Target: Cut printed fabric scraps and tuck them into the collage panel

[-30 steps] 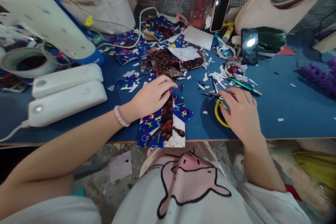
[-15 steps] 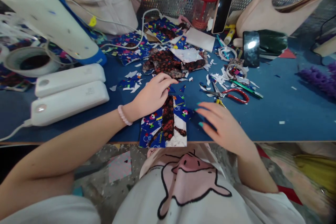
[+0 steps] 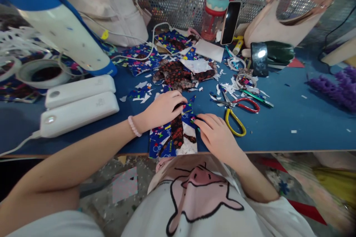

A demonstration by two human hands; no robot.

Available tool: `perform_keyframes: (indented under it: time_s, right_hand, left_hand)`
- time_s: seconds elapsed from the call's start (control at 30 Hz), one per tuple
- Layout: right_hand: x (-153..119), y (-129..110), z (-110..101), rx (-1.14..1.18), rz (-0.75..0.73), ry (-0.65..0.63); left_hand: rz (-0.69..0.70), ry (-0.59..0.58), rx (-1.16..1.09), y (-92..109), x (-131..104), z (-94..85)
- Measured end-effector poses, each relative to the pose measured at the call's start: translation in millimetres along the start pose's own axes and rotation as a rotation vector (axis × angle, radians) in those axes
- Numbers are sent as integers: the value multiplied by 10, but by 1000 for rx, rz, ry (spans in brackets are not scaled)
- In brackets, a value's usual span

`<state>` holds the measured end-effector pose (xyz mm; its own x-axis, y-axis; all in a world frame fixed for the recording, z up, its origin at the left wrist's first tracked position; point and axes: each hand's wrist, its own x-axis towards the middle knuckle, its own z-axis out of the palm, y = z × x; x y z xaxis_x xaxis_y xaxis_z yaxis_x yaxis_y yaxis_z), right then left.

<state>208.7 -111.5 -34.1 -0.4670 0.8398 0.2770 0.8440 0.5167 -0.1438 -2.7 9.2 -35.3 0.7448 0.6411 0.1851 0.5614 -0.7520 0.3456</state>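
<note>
A patchwork card [image 3: 178, 139] lies at the table's front edge, covered with blue printed pieces, dark red-flowered pieces and a white patch. My left hand [image 3: 164, 108] rests palm down over its upper left part, fingers bent loosely and lying on it. At the card's right edge is my right hand [image 3: 215, 131], its fingertips closed around a blue piece there; the thumb is partly hidden. Just above the card lies a small blue scrap [image 3: 193, 98]. Scissors with one red and one yellow handle [image 3: 236, 123] lie spread to the right of my right hand.
Cut scraps [image 3: 174, 76] heap behind the card. A green pen-like tool [image 3: 257, 98] lies by the scissors. Two white devices [image 3: 80, 103] and a tape roll [image 3: 43, 74] sit left. A phone [image 3: 230, 22] leans on a cup [image 3: 213, 16]; a pink bag [image 3: 289, 22] stands behind.
My right hand has moved left and come onto the card's right edge, uncovering the yellow scissor handle. My left hand stays on the card. The camera view has tilted slightly upward.
</note>
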Motion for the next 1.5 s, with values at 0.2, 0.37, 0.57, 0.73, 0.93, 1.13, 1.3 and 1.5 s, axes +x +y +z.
perform_keyframes:
  time_s: [0.2, 0.37, 0.57, 0.73, 0.93, 1.13, 1.3, 1.5]
  right_hand:
    - [23, -42, 111, -77, 28, 101]
    - [39, -14, 173, -88, -23, 252]
    - [29, 20, 73, 88, 61, 388]
    - [27, 19, -61, 308, 81, 512]
    - [50, -31, -206, 405, 43, 568]
    - [90, -18, -270, 779, 88, 446]
    - [180, 117, -276, 971, 255, 300]
    - [231, 237, -195, 773, 287, 133]
  left_hand:
    - [-24, -8, -5, 30, 3, 4]
    - [17, 2, -25, 28, -10, -5]
    - [222, 27, -100, 149, -113, -97]
    - [288, -3, -239, 248, -212, -138]
    - [250, 10, -355, 231, -230, -83]
    - [143, 270, -414, 247, -228, -50]
    - [88, 272, -355, 262, -222, -99]
    - [45, 162, -253, 239, -190, -110]
